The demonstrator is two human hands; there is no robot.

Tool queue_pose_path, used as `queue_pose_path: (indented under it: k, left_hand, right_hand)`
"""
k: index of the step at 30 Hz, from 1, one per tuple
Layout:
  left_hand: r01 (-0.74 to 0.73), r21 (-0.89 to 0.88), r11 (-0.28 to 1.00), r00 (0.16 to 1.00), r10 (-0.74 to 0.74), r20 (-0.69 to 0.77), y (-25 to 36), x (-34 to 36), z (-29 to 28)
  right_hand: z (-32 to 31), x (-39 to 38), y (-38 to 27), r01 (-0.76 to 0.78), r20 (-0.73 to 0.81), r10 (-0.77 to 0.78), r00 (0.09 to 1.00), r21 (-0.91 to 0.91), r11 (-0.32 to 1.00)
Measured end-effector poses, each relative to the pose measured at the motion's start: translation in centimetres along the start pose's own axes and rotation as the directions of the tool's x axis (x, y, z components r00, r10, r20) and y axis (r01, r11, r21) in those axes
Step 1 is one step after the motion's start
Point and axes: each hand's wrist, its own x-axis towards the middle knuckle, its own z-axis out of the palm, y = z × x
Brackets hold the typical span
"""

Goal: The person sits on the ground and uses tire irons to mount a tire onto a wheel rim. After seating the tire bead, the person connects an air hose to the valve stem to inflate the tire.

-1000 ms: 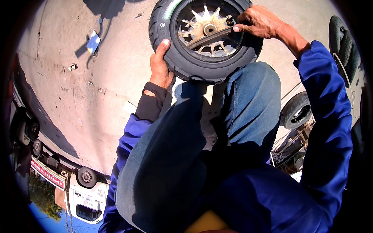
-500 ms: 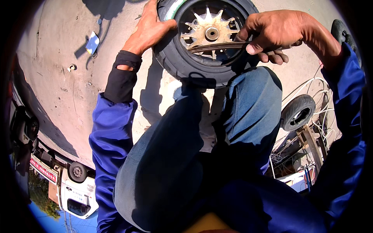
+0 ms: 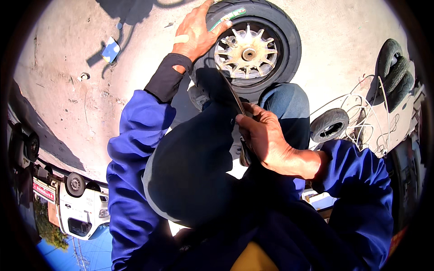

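My left hand (image 3: pixel 194 36) grips the upper left of a black tyre (image 3: pixel 287 45) fitted on a wheel with a pale spoked hub (image 3: pixel 250 54), a green label on its sidewall. Closed round a long, thin metal lever (image 3: pixel 234 97), my right hand (image 3: pixel 264 135) is between my jeans-covered knees, below the wheel. The lever slants up to the wheel's lower left; shadow hides exactly where its tip touches. My left leg (image 3: pixel 190 167) partly covers the space under the tyre.
Loose tyres (image 3: pixel 393 74) lie at the right, another (image 3: pixel 329 125) nearer, beside tangled white hoses (image 3: pixel 364 106). A blue-and-white flat piece (image 3: pixel 110 50) and a small ring (image 3: pixel 83 77) lie on the concrete (image 3: pixel 68 117). A white truck (image 3: pixel 84 207) stands lower left.
My right hand has moved from the wheel's right side down between my knees, swinging the lever steeper. My left hand has shifted up the tyre, then slightly right.
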Motion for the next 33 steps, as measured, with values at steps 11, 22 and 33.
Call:
queue_pose_path:
  k: [11, 22, 33]
  left_hand:
    - [-0.001, -0.076, 0.997, 0.998, 0.005, 0.057, -0.1, 0.4, -0.5]
    - [-0.098, -0.147, 0.984, 0.995, 0.098, -0.005, -3.0, -0.7, 2.1]
    - [-0.189, -0.166, 0.968, 0.974, 0.164, -0.154, -4.3, -1.9, 3.2]
  right_hand:
    - [1.6, 0.3, 0.7, 0.008, -0.029, -0.006, 1.0, 0.044, 0.999]
    - [6.0, 5.0, 17.6, 0.195, -0.12, -0.284, 0.951, -0.481, 0.855]
    - [-3.3, 12.8, 21.9, -0.099, -0.313, -0.234, 0.921, -0.766, 0.635]
